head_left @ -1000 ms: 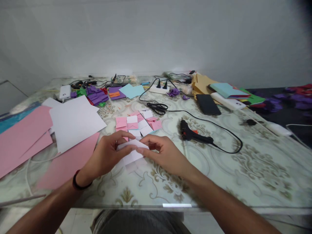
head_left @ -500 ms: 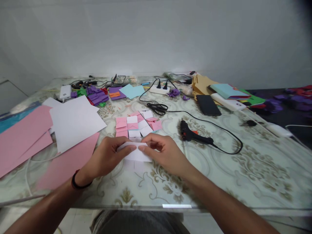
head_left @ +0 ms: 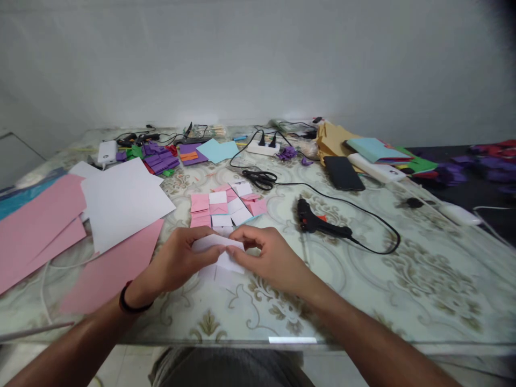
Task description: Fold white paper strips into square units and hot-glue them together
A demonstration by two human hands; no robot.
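Note:
A small piece of white paper (head_left: 231, 262) is pinched between my two hands, just above the table's front half. My left hand (head_left: 179, 255) grips its left side with thumb and fingers. From the right, my right hand (head_left: 270, 255) holds the other side, and the two thumb tips meet at the paper's middle. A crease or bend runs across it there. Right beyond my fingers lie several folded pink and white paper pieces (head_left: 220, 207) in a cluster. White sheets (head_left: 124, 204) and pink sheets (head_left: 44, 226) are spread to the left of my left hand.
A black glue gun (head_left: 322, 223) with its cord lies right of my hands. Farther back are scissors (head_left: 262, 179), a power strip (head_left: 263, 148), a phone (head_left: 344, 173) and purple folded papers (head_left: 161, 160). The table's front edge (head_left: 242, 344) runs close to my lap.
The white paper has tilted, its right side now lower, and its lower flap is bent more sharply. My right hand has shifted slightly left and down; both hands keep hold.

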